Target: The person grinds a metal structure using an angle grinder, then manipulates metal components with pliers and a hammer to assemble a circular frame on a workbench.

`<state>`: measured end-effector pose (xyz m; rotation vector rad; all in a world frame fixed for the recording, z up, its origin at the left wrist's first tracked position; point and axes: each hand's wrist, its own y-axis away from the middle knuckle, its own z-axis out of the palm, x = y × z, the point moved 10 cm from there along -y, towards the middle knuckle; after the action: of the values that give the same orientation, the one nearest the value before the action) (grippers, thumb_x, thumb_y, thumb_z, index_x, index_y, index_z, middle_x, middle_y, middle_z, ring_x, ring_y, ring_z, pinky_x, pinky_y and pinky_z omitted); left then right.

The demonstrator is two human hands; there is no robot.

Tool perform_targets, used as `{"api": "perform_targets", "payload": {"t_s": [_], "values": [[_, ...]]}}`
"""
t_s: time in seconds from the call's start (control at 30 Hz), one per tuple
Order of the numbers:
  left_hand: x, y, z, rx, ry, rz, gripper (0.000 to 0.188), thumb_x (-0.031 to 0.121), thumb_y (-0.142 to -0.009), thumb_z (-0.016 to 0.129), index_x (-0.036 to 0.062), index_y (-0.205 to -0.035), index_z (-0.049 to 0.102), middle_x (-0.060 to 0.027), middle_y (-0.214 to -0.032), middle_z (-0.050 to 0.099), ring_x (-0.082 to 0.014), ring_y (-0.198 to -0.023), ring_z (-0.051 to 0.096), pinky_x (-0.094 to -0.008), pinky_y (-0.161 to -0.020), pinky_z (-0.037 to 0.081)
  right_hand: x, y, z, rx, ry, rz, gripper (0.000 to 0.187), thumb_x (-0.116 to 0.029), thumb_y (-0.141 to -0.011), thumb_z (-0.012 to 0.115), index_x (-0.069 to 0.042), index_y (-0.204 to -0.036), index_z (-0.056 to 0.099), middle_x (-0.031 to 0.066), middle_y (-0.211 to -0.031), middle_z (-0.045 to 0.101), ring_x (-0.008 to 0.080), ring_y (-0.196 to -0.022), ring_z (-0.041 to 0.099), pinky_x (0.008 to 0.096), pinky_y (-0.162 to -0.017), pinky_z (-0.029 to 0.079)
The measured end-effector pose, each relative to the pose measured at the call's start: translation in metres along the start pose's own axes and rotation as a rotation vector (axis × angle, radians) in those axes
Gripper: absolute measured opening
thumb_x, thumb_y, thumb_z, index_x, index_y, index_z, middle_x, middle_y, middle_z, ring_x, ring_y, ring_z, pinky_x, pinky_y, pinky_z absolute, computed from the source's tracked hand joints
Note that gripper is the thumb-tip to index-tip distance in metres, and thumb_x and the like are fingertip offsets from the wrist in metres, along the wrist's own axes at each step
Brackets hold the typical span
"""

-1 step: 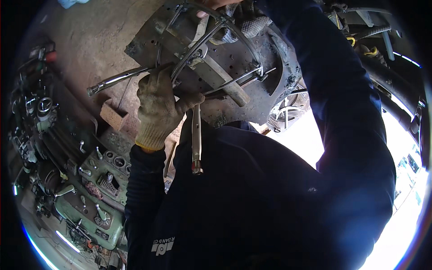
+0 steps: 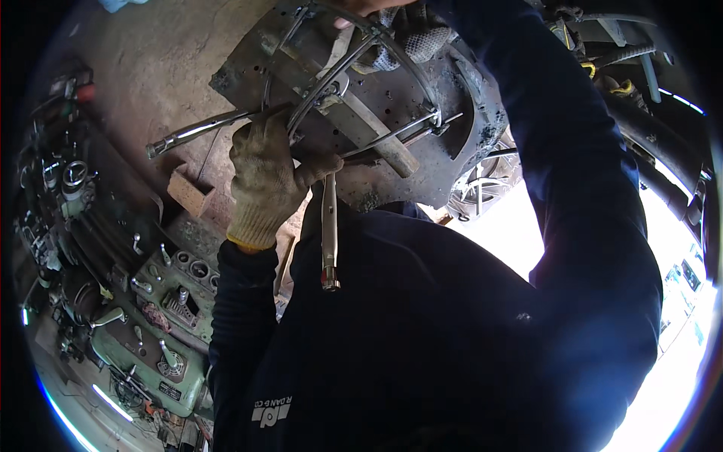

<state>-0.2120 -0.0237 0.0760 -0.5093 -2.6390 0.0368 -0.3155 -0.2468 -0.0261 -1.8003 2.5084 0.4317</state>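
My left hand (image 2: pixel 263 177), in a worn knit work glove, closes around part of a bent metal rod frame (image 2: pixel 324 83). Its thumb lies over the top of a shiny metal tube (image 2: pixel 329 233) hanging down in front of me. A second such tube (image 2: pixel 196 133) sticks out to the left. At the top edge my bare right hand (image 2: pixel 365 6) is partly cut off, its thumb at the handle of a spanner (image 2: pixel 339 47). The spanner's round end sits by a bolt at a flat steel bar (image 2: pixel 376 139). Beneath lies a dark steel plate (image 2: pixel 437 169) with holes.
A grey dotted glove (image 2: pixel 422 38) rests on the plate beyond the rods. To the left stands a green machine (image 2: pixel 151 369) with levers and knobs. A small brown block (image 2: pixel 190 192) is on the floor. Rods and pipes (image 2: pixel 655 128) crowd the far right.
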Motion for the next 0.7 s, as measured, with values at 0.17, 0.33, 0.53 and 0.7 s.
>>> {"api": "perform_targets", "payload": {"t_s": [0.17, 0.33, 0.53, 0.7], "values": [[0.003, -0.001, -0.004, 0.041, -0.065, -0.012, 0.086, 0.069, -0.078, 0.069, 0.0000, -0.126, 0.057, -0.0161, -0.105, 0.065, -0.0321, -0.095, 0.063, -0.0465, -0.086, 0.048, -0.007, 0.038, -0.001, -0.175, -0.063, 0.318, 0.031, -0.033, -0.102, 0.060, -0.010, -0.123, 0.066, 0.0101, -0.114, 0.063, 0.0287, -0.099, 0.060, 0.0457, -0.090, 0.051], [0.001, 0.001, -0.002, 0.020, -0.028, -0.027, 0.082, 0.069, -0.079, 0.068, 0.0000, -0.122, 0.058, -0.0133, -0.100, 0.065, -0.0321, -0.091, 0.064, -0.0461, -0.083, 0.048, -0.058, 0.120, -0.034, 0.457, 0.029, 0.461, 0.031, -0.053, -0.089, 0.068, -0.025, -0.098, 0.076, 0.0016, -0.088, 0.073, 0.0246, -0.086, 0.068, 0.0433, -0.079, 0.051], [0.006, 0.002, -0.005, 0.047, -0.032, 0.002, 0.074, 0.063, -0.078, 0.075, 0.0007, -0.115, 0.059, -0.0137, -0.093, 0.064, -0.0329, -0.081, 0.063, -0.0478, -0.081, 0.048, -0.075, 0.155, -0.013, 0.221, -0.200, 0.861, 0.057, -0.075, -0.088, 0.053, -0.028, -0.112, 0.075, 0.0055, -0.102, 0.075, 0.0290, -0.110, 0.066, 0.0499, -0.102, 0.042], [0.006, 0.005, -0.005, 0.041, -0.026, -0.039, 0.070, 0.057, -0.078, 0.079, 0.0006, -0.115, 0.058, -0.0136, -0.093, 0.064, -0.0329, -0.083, 0.063, -0.0480, -0.080, 0.049, -0.030, 0.179, -0.015, 0.404, -0.078, 0.825, 0.036, -0.057, -0.091, 0.064, -0.026, -0.103, 0.076, 0.0028, -0.090, 0.073, 0.0289, -0.085, 0.071, 0.0452, -0.076, 0.056]]}}
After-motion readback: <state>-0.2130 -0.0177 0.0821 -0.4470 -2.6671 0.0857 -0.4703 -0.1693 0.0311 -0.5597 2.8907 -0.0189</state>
